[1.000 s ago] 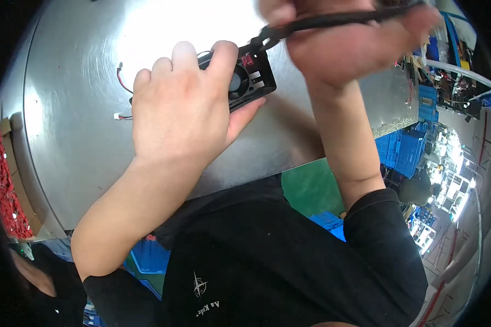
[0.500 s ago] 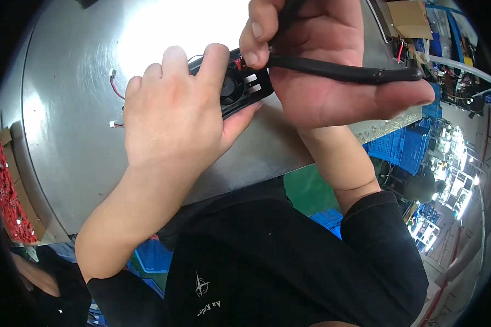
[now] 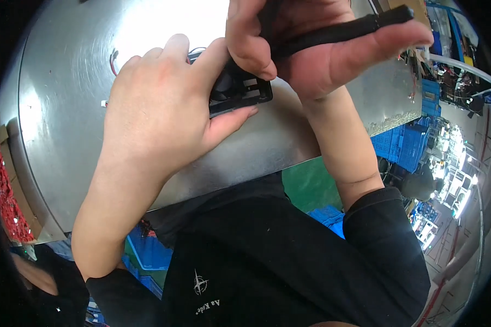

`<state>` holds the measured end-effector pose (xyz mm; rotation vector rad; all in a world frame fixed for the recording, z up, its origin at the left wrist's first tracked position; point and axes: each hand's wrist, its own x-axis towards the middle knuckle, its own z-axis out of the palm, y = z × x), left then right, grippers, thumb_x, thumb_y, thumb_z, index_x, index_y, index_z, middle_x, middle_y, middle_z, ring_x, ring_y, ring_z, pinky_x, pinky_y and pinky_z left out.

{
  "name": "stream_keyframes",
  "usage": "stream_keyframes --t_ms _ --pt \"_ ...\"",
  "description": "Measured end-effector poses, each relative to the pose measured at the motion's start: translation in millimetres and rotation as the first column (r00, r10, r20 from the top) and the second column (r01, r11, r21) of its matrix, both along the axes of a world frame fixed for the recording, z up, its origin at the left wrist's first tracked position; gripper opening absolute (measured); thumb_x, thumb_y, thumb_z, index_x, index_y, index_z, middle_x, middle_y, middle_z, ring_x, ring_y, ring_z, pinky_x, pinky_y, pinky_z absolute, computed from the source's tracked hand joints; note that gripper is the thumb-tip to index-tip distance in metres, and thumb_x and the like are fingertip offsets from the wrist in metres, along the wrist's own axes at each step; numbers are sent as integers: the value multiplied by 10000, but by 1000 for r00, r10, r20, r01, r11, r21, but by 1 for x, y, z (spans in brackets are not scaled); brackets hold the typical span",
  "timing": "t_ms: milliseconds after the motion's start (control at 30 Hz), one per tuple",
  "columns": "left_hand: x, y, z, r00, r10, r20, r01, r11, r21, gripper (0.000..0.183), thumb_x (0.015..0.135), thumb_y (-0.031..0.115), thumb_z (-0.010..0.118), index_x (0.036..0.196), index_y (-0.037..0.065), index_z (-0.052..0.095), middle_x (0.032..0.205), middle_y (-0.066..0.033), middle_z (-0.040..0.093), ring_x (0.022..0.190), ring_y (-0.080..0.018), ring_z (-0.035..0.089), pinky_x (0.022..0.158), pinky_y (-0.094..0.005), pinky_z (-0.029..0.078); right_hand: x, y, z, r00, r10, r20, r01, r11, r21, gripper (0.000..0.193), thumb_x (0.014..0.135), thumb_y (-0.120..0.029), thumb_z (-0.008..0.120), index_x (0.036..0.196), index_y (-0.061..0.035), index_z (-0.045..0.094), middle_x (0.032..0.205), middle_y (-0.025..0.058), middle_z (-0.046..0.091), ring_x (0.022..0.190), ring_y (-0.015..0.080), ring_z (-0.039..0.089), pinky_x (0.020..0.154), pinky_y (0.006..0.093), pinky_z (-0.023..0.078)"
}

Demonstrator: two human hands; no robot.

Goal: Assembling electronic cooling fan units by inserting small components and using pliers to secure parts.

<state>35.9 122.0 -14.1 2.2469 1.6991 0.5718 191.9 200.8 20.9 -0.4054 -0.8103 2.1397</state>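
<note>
My left hand [image 3: 150, 103] lies over a black plastic housing with a small fan [image 3: 248, 97], closed round it with the thumb along its near edge. Most of the housing is covered by my hands; its right end, with slots, shows. Above that end is my right hand [image 3: 322, 68], palm turned up and fingers curled round a black-handled tool [image 3: 338, 34]. One long handle of it lies along the thumb, and its working end is hidden behind the fingers. A small white connector [image 3: 105, 103] on a wire sticks out left of my left hand.
The shiny metal table [image 3: 65, 147] reaches to its near edge by my body. A box of red parts [image 3: 11, 201] stands at far left. Blue crates [image 3: 403, 147] are on the right beyond the table, and a blue bin [image 3: 150, 250] is below. Another person's arm [image 3: 38, 275] shows at lower left.
My right hand has come left and closer over the housing, and the tool's handle has tilted upward. My left hand and the housing have shifted slightly left.
</note>
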Motion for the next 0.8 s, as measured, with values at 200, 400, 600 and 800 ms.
stream_keyframes --t_ms 200,400,600,800 --pt "-1 -1 0 999 -16 34 16 1000 -14 446 759 444 822 1075 156 695 1034 -114 642 924 -368 664 786 -464 534 -11 -3 9 913 -23 407 -99 955 278 1401 541 -1119 14 1038 50 606 645 54 530 488 97 437 463 234 350" --pt "-2 -6 2 993 29 -116 -25 999 34 586 754 470 814 1191 130 624 920 -144 569 829 -371 633 718 -472 500 5 3 0 949 -249 -192 295 917 268 1232 671 -1087 288 1200 -5 547 702 95 532 469 147 447 448 285 411" --pt "2 -5 0 992 54 -115 -45 996 74 630 734 455 826 1224 123 609 903 -134 548 821 -357 617 719 -465 499 12 -6 -5 921 -345 179 257 887 384 1193 704 -1057 359 1225 4 525 765 120 545 603 171 529 545 294 468" --pt "5 -5 0 991 72 -115 -64 995 75 677 705 441 841 1264 136 609 913 -127 545 826 -351 614 726 -457 507 1 -17 -10 944 -307 122 244 897 369 1195 695 -1061 362 1220 1 525 764 119 542 606 173 528 549 299 470"
